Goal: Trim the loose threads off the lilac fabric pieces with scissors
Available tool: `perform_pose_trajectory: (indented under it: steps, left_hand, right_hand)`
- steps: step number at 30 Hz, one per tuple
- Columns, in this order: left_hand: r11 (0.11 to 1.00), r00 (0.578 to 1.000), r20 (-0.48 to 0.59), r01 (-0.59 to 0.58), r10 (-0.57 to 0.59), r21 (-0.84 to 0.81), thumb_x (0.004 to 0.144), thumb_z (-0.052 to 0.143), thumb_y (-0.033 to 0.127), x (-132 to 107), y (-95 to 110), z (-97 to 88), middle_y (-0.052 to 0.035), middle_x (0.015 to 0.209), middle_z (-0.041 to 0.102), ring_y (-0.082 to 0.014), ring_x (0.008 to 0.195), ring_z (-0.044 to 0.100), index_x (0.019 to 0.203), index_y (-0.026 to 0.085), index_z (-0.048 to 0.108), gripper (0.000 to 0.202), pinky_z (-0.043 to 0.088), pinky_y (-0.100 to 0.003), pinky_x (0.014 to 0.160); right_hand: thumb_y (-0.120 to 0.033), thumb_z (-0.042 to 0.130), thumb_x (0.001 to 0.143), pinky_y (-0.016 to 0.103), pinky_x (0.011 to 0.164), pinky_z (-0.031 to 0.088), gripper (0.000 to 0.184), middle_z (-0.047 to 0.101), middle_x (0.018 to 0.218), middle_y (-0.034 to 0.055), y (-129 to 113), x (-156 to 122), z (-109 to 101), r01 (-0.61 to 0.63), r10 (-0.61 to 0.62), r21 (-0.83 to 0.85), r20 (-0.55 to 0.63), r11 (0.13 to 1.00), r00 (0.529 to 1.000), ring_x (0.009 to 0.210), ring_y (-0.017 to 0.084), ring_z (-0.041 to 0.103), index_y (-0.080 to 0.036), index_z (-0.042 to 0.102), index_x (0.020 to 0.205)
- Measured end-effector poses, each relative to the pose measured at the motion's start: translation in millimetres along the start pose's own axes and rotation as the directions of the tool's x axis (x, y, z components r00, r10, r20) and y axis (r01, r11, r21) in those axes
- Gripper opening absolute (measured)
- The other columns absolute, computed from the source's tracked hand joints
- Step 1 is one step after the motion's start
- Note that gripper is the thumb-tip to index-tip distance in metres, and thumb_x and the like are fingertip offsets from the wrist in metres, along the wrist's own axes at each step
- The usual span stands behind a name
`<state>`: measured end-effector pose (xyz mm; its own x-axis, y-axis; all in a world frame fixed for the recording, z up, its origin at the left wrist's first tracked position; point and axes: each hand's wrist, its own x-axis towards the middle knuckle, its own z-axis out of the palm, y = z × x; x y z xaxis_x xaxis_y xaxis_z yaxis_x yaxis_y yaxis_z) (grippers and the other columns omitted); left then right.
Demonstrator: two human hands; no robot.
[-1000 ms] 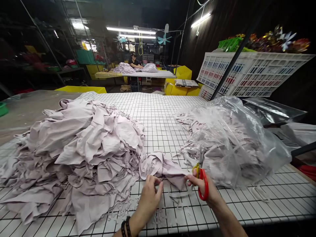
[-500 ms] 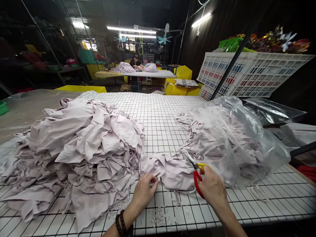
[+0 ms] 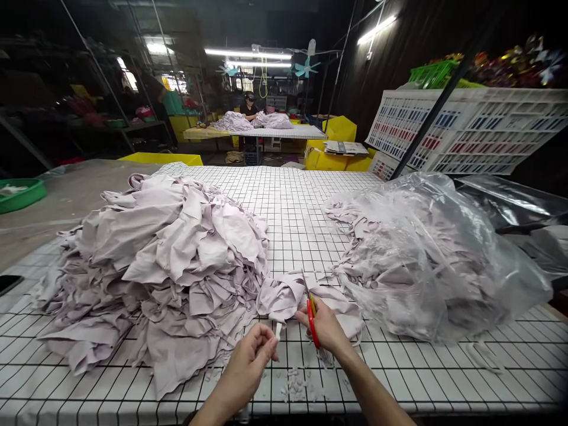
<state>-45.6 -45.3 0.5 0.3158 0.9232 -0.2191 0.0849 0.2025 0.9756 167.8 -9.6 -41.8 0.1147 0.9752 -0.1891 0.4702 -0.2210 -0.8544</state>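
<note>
A pale pink cloth piece (image 3: 277, 299) lies on the grid-patterned table cover between two heaps. My left hand (image 3: 252, 358) pinches a narrow strip (image 3: 278, 330) that hangs from its near edge. In my right hand (image 3: 328, 325) are scissors (image 3: 311, 316) with red and yellow handles, their blades pointing away from me over the cloth. Whether the blades are parted is hard to see. Small cloth scraps (image 3: 296, 384) lie on the cover just in front of me. To the left rises a big heap of the same cloth (image 3: 177, 236).
At right, a clear plastic bag (image 3: 426, 254) covers another cloth heap. Behind it stand white crates (image 3: 470, 127). A green basin (image 3: 22, 195) and a dark flat object (image 3: 9, 284) are at the left. A person (image 3: 249, 107) works at a farther table.
The scissors have swung left and closer to my left hand, now more upright over the cloth. My left hand has drawn slightly toward me with the strip. The view has turned a little left.
</note>
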Motion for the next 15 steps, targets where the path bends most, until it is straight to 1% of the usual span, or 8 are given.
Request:
perform_pose_trajectory:
  steps: [1,3,4,6,8,10,13,15]
  left_hand:
    - [1.0,0.998,-0.059,-0.016,0.015,-0.002,0.085,0.056,0.042,-2,4,-6.3,-0.0005,0.071,0.059,-0.0133,0.072,0.055,0.083,0.017,0.054,0.025,0.039,-0.022,0.066]
    - [0.997,0.981,-0.191,-0.043,0.03,-0.065,0.085,0.056,0.042,-2,10,-21.0,0.0004,0.072,0.059,-0.0104,0.061,0.05,0.084,0.018,0.053,0.024,0.036,-0.02,0.057]
    - [0.991,0.969,-0.245,-0.067,0.038,-0.112,0.085,0.057,0.042,0,13,-28.5,0.0008,0.072,0.06,-0.0085,0.055,0.046,0.084,0.018,0.051,0.025,0.034,-0.019,0.052]
    - [0.972,0.951,-0.302,-0.123,0.058,-0.2,0.084,0.059,0.041,8,18,-41.6,0.0001,0.077,0.062,-0.0066,0.049,0.041,0.085,0.018,0.049,0.025,0.032,-0.019,0.049]
    - [0.951,0.944,-0.318,-0.174,0.087,-0.256,0.082,0.062,0.04,18,25,-50.3,-0.0025,0.084,0.065,-0.0081,0.055,0.048,0.087,0.018,0.049,0.026,0.039,-0.02,0.054]
    - [0.933,0.936,-0.331,-0.223,0.122,-0.284,0.081,0.064,0.038,28,37,-54.5,-0.0047,0.093,0.066,-0.0115,0.067,0.057,0.088,0.018,0.049,0.026,0.046,-0.023,0.064]
    - [0.887,0.917,-0.33,-0.333,0.225,-0.319,0.08,0.065,0.036,37,61,-54.3,-0.005,0.099,0.066,-0.0151,0.083,0.062,0.087,0.018,0.051,0.024,0.048,-0.027,0.078]
    - [0.849,0.914,-0.288,-0.381,0.286,-0.367,0.08,0.065,0.034,38,77,-50.5,-0.0052,0.096,0.066,-0.0178,0.09,0.062,0.086,0.017,0.053,0.021,0.046,-0.029,0.086]
  right_hand:
    - [-0.041,0.057,0.079,0.027,0.057,0.04,0.021,0.062,0.075,0.0008,-1,3,-4,0.024,-0.032,-0.125,-0.066,0.992,0.997,0.061,0.017,0.058,-0.021,0.049,0.082]
    - [-0.034,0.051,0.083,0.027,0.061,0.037,0.013,0.064,0.079,0.0031,1,7,-17,0.044,-0.123,-0.37,-0.19,0.928,0.974,0.069,0.019,0.058,-0.021,0.05,0.085]
    - [-0.031,0.05,0.084,0.028,0.062,0.035,0.011,0.064,0.082,0.0045,3,9,-25,0.036,-0.155,-0.462,-0.222,0.886,0.963,0.07,0.019,0.058,-0.02,0.051,0.086]
    - [-0.027,0.05,0.083,0.027,0.062,0.033,0.011,0.065,0.085,0.0068,10,12,-42,0.016,-0.159,-0.565,-0.206,0.825,0.966,0.071,0.019,0.058,-0.019,0.052,0.089]
    - [-0.027,0.052,0.081,0.027,0.06,0.031,0.012,0.066,0.08,0.0071,19,13,-57,0.005,-0.121,-0.6,-0.153,0.8,0.981,0.069,0.019,0.057,-0.018,0.055,0.088]
    - [-0.029,0.051,0.082,0.026,0.058,0.031,0.012,0.065,0.073,0.0053,26,11,-70,0.009,-0.086,-0.593,-0.102,0.805,0.991,0.065,0.018,0.056,-0.018,0.056,0.084]
    - [-0.029,0.049,0.083,0.024,0.055,0.034,0.012,0.063,0.07,0.0022,25,3,-84,0.006,-0.054,-0.501,-0.081,0.866,0.995,0.063,0.016,0.056,-0.019,0.055,0.08]
    - [-0.03,0.052,0.081,0.024,0.055,0.038,0.011,0.062,0.069,0.0006,15,-6,-86,0.03,-0.09,-0.41,-0.127,0.912,0.988,0.061,0.015,0.055,-0.02,0.055,0.081]
